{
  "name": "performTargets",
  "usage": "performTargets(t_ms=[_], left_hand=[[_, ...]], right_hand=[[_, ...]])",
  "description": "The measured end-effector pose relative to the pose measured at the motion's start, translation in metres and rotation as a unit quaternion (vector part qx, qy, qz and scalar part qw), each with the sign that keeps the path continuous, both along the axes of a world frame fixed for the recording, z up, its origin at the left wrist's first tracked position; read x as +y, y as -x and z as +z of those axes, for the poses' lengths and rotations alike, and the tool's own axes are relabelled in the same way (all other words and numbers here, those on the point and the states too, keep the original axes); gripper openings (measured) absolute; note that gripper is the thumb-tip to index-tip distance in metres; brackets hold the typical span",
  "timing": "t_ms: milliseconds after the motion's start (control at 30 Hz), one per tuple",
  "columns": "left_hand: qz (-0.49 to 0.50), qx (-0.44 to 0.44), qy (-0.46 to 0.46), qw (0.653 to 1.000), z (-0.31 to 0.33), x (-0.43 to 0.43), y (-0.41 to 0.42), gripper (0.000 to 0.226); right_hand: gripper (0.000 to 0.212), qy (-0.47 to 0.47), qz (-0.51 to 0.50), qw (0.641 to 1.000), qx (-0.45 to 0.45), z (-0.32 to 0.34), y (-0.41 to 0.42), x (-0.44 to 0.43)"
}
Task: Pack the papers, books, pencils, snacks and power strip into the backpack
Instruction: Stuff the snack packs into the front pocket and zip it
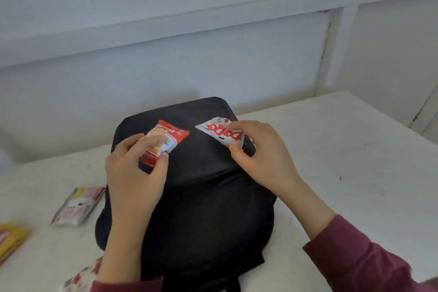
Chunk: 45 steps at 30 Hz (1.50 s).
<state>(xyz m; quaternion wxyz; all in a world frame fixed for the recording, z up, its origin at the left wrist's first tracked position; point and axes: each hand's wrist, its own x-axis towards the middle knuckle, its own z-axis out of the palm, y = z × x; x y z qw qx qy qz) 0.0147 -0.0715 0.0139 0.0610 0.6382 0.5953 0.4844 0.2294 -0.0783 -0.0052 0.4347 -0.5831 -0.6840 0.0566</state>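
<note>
While soft backpack lies flat | left hand pinches red packet | right hand pinches white packet

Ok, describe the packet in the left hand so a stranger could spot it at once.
Find the black backpack lying on the white table. Above its far half, the left hand grips the red snack packet. Its neighbour, in the right hand, is a white packet with red lettering; this one is mostly red.
</note>
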Motion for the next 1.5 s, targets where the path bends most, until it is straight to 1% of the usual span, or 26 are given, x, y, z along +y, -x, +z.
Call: performTargets(t_ms=[100, 200, 267, 333, 400, 433, 500, 567, 633, 700, 800, 867, 933, 1033, 1067, 1100, 1167, 1233, 1300, 1367, 1433, 1500], left_hand=[[0.006, -0.004, 0.009, 1.0, 0.0, 0.011, 0.015, 0.025], [-0.04, -0.002, 0.049, 0.998, -0.001, 0.02, 0.025, 0.028], [-0.069, 0.016, 0.05, 0.996, -0.001, 0.018, 0.028, 0.032], [-0.132, 0.058, 0.022, 0.989, 0.001, 0.012, 0.031, 0.035], [-0.218, 0.118, 0.026, 0.968, 0.002, 0.006, 0.035, 0.043], [-0.244, 0.151, 0.03, 0.958, 0.0, 0.005, 0.037, 0.044], [-0.255, 0.192, 0.024, 0.947, -0.002, 0.005, 0.04, 0.032], [-0.235, 0.167, 0.011, 0.958, -0.001, 0.006, 0.04, 0.016], [-0.213, 0.125, -0.022, 0.969, 0.004, 0.008, 0.038, 0.016], [-0.195, 0.108, -0.086, 0.971, 0.009, 0.009, 0.035, 0.017], [-0.18, 0.088, -0.138, 0.97, 0.012, 0.009, 0.028, 0.004], [-0.179, 0.088, -0.151, 0.968, 0.011, 0.009, 0.026, 0.011], [-0.183, 0.09, -0.156, 0.967, 0.011, 0.008, 0.027, 0.016], [-0.182, 0.096, -0.157, 0.966, 0.009, 0.006, 0.028, 0.018], [-0.182, 0.095, -0.157, 0.966, 0.008, 0.006, 0.028, 0.018], [-0.184, 0.09, -0.157, 0.966, 0.007, 0.006, 0.028, 0.018], [-0.189, 0.083, -0.162, 0.965, 0.007, 0.007, 0.028, 0.017], [-0.192, 0.09, -0.17, 0.962, 0.006, 0.008, 0.03, 0.017], [-0.191, 0.099, -0.178, 0.96, 0.005, 0.008, 0.031, 0.018], [-0.191, 0.093, -0.183, 0.96, 0.005, 0.009, 0.031, 0.016], [-0.189, 0.087, -0.188, 0.96, 0.004, 0.009, 0.032, 0.014], [-0.186, 0.087, -0.19, 0.96, 0.004, 0.01, 0.032, 0.014]], right_hand=[[0.035, 0.008, 0.003, 1.0, -0.017, -0.003, 0.008, 0.003], [0.035, 0.011, 0.0, 1.0, -0.02, -0.006, 0.013, 0.004], [0.035, 0.012, -0.003, 1.0, -0.016, -0.005, 0.015, 0.003], [0.035, 0.007, -0.006, 1.0, -0.004, -0.004, 0.017, 0.0], [0.036, -0.006, -0.01, 1.0, 0.022, -0.002, 0.019, -0.007], [0.036, -0.019, -0.009, 0.999, 0.038, -0.001, 0.02, -0.013], [0.034, -0.073, -0.005, 0.996, 0.051, 0.001, 0.022, -0.025], [0.028, -0.135, 0.019, 0.99, 0.042, 0.001, 0.026, -0.04], [0.025, -0.174, 0.058, 0.983, 0.026, -0.003, 0.032, -0.055], [0.023, -0.187, 0.096, 0.978, -0.011, -0.01, 0.039, -0.068], [0.018, -0.159, 0.134, 0.973, -0.102, -0.024, 0.049, -0.072], [0.015, -0.137, 0.14, 0.971, -0.137, -0.031, 0.052, -0.064], [0.015, -0.124, 0.106, 0.973, -0.165, -0.034, 0.055, -0.053], [0.017, -0.111, -0.011, 0.969, -0.219, -0.031, 0.066, -0.047], [0.019, -0.103, -0.031, 0.97, -0.218, -0.03, 0.071, -0.049], [0.021, -0.096, -0.029, 0.972, -0.212, -0.029, 0.077, -0.055], [0.03, -0.059, 0.015, 0.977, -0.204, -0.03, 0.089, -0.068], [0.046, -0.007, 0.042, 0.975, -0.22, -0.035, 0.098, -0.078], [0.058, 0.045, 0.028, 0.966, -0.254, -0.041, 0.103, -0.078], [0.069, 0.092, 0.029, 0.96, -0.262, -0.046, 0.1, -0.07], [0.075, 0.11, 0.034, 0.96, -0.254, -0.048, 0.094, -0.058], [0.076, 0.108, 0.006, 0.959, -0.262, -0.048, 0.088, -0.048]])
